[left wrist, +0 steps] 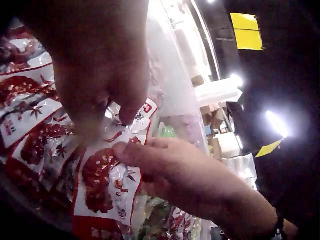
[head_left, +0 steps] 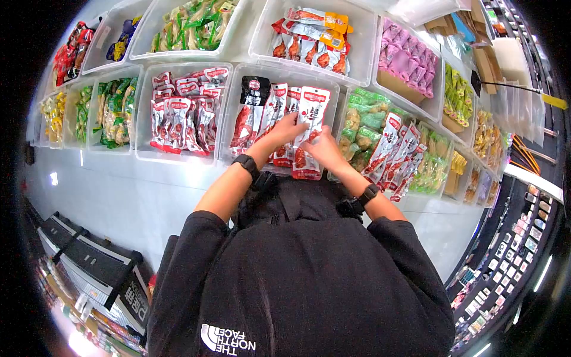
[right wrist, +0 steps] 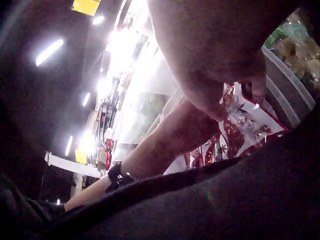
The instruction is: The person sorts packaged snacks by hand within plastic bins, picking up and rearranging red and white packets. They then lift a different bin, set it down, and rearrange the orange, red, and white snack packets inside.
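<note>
A red-and-white snack packet (head_left: pixel 313 107) stands in front of similar packets in a clear bin (head_left: pixel 333 89). My left hand (head_left: pixel 286 130) pinches its left edge in the head view. Along the right edge, my right hand (head_left: pixel 323 149) grips it, thumb across the front, as the left wrist view shows with the packet (left wrist: pixel 102 185) and right hand (left wrist: pixel 172 162). At the top of that view my left hand (left wrist: pixel 102 70) is dark and blurred, its fingertips at the packet's upper part. The right wrist view has my right hand (right wrist: pixel 215 55) over a packet (right wrist: pixel 245 122).
A black-and-red packet (head_left: pixel 248 110) lies at the bin's left side. Left of it is another bin of red-and-white packets (head_left: pixel 181 116). Green packets (head_left: pixel 366 122) and more red-and-white ones (head_left: pixel 389 146) fill the bin on the right. Further bins stand behind, one with pink packets (head_left: pixel 407 56).
</note>
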`<state>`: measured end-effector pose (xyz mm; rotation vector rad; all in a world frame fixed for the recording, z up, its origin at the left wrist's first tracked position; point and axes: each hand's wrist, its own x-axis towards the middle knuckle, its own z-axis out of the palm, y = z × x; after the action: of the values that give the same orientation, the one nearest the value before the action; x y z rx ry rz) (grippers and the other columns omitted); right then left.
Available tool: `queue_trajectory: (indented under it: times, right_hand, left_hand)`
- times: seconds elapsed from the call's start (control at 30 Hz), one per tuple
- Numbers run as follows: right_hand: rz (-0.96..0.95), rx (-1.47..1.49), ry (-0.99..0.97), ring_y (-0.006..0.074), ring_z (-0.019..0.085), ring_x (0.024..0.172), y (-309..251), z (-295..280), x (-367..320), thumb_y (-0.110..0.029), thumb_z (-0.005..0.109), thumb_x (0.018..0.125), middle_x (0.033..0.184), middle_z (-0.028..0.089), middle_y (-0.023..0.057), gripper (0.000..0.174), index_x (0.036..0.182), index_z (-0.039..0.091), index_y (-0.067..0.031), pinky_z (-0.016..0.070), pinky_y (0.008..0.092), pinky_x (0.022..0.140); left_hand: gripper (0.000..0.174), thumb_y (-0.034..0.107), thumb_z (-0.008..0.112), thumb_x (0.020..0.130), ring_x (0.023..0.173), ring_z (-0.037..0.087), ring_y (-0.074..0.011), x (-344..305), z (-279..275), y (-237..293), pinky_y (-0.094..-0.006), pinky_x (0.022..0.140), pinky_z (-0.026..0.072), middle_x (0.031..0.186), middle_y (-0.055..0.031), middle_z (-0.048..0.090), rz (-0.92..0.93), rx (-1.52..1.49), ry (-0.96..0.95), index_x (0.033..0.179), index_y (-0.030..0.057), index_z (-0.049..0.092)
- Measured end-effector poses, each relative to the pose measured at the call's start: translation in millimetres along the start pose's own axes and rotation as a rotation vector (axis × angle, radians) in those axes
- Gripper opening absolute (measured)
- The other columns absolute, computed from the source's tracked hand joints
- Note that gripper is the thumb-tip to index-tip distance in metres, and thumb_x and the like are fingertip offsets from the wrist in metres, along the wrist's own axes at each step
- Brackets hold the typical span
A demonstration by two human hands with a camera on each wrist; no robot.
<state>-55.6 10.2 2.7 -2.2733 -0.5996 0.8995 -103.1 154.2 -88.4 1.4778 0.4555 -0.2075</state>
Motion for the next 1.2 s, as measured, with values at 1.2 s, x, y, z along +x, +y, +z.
queue_trajectory:
  times: [1.2]
  right_hand:
    - [-0.146,-0.581,-0.516,0.0363,0.057,0.095,9,7,13,-0.028,0.061,0.075,0.106,0.054,0.0201,0.042,0.11,0.053,-0.0069,0.0466,0.0446,0.079]
  left_hand:
    - [0.034,-0.002,0.047,0.071,0.077,0.059,-0.0447,15,12,16,-0.0506,0.067,0.0465,0.077,-0.0303,0.059,0.081,0.734,0.161,0.104,-0.0059,0.039]
